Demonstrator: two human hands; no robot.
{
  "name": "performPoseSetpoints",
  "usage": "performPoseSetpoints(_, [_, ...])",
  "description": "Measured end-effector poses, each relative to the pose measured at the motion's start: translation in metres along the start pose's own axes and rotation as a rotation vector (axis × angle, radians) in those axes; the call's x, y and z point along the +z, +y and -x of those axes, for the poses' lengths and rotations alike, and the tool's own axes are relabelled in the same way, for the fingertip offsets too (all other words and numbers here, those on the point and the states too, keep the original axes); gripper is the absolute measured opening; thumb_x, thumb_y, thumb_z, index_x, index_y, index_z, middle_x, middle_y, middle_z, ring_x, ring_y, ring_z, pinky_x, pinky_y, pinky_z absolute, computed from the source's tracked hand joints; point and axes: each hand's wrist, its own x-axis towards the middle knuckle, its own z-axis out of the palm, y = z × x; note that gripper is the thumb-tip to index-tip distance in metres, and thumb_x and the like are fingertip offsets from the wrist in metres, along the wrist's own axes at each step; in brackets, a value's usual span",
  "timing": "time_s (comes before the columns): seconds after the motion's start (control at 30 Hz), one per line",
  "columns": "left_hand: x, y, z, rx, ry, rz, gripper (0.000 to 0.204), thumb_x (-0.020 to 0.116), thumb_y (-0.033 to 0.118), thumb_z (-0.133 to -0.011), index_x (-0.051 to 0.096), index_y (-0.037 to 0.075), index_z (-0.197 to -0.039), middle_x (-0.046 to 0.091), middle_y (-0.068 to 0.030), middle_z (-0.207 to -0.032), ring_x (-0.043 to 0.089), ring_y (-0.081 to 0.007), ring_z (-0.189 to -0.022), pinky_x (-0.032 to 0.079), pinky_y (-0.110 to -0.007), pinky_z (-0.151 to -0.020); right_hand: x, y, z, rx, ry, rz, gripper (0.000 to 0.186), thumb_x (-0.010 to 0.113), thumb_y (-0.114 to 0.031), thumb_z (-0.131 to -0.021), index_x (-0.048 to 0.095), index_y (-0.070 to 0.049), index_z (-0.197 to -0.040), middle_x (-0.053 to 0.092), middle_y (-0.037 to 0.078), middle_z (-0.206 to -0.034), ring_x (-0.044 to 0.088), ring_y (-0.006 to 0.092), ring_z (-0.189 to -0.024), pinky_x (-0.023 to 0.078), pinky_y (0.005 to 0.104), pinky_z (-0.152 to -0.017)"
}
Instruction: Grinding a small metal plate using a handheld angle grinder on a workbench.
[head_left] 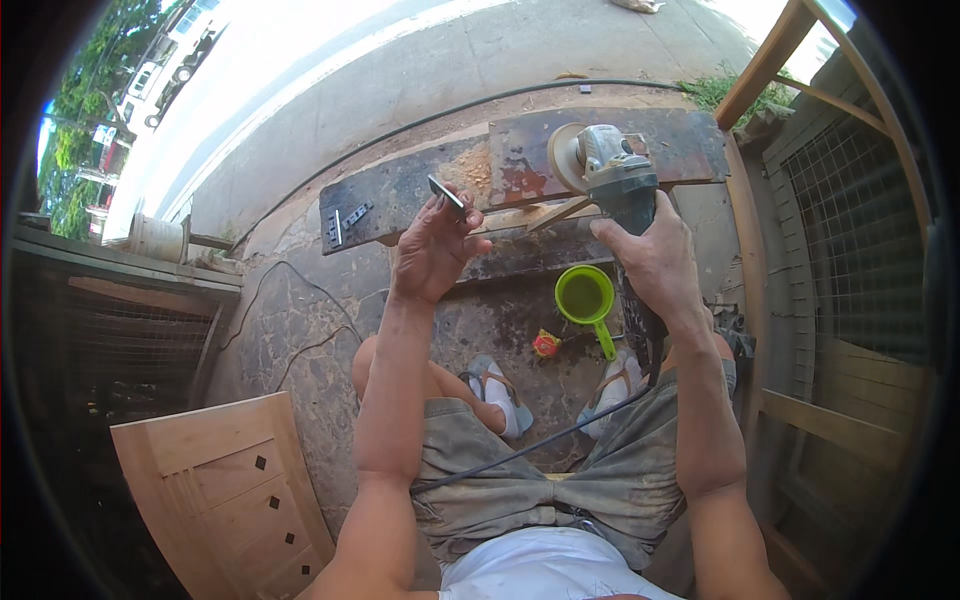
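White shirt point(545, 568) and dusty grey shorts point(625, 470) lie nearest the camera, and a dark cord point(505, 462) crosses above the lap. Beyond the knees, the left hand point(437, 248) is raised, its fingers clamped on a small flat piece point(447, 196) with a dark face and a pale edge, held before the near edge of the tabletop point(395, 185). The right hand point(658, 255) is wrapped around the body of an angle grinder point(620, 172), whose round disc point(566, 158) faces left, well apart from the flat piece; whether the disc touches the tabletop I cannot tell. Narrow dark pieces point(357, 215) lie at the tabletop's left end, and pale shavings point(474, 172) are scattered near its middle. On the ground below, a green dipper point(603, 322) sits near a small red-and-yellow object point(546, 343). At lower left stands a carved wooden panel point(225, 485) with dark diamond marks.
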Motion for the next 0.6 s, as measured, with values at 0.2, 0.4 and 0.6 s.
performPoseSetpoints(0.2, [-0.008, 0.005, 0.000, 0.021, 0.223, -0.130, 0.058, 0.068, 0.016, -0.113, 0.045, 0.002, -0.164, 0.077, -0.0077, -0.117, 0.078, -0.0231, -0.108, 0.072, -0.048, -0.095, 0.001, 0.000, -0.001, 0.003, 0.009, 0.019, 0.060, 0.085, -0.036, -0.090, 0.068, 0.008, -0.126, 0.081, 0.026, -0.110, 0.080, 0.0399, -0.105, 0.059, 0.0486, -0.098])
performPoseSetpoints(0.4, [-0.009, 0.006, -0.003, 0.032, 0.227, -0.083, 0.062, 0.069, 0.018, -0.113, 0.043, 0.004, -0.167, 0.078, -0.0058, -0.116, 0.079, -0.0170, -0.103, 0.073, -0.041, -0.095, 0.001, -0.001, 0.000, -0.003, 0.010, 0.022, 0.060, 0.085, -0.036, -0.089, 0.068, 0.008, -0.126, 0.081, 0.027, -0.110, 0.080, 0.0397, -0.105, 0.059, 0.0484, -0.098])
performPoseSetpoints(0.6, [-0.008, 0.007, -0.003, 0.022, 0.257, -0.015, 0.065, 0.069, 0.019, -0.113, 0.041, 0.008, -0.170, 0.070, -0.0012, -0.114, 0.073, -0.0133, -0.092, 0.072, -0.039, -0.094, 0.002, -0.001, 0.000, 0.019, -0.007, 0.036, 0.060, 0.084, -0.036, -0.089, 0.068, 0.008, -0.126, 0.081, 0.028, -0.109, 0.080, 0.0402, -0.106, 0.059, 0.0487, -0.098])
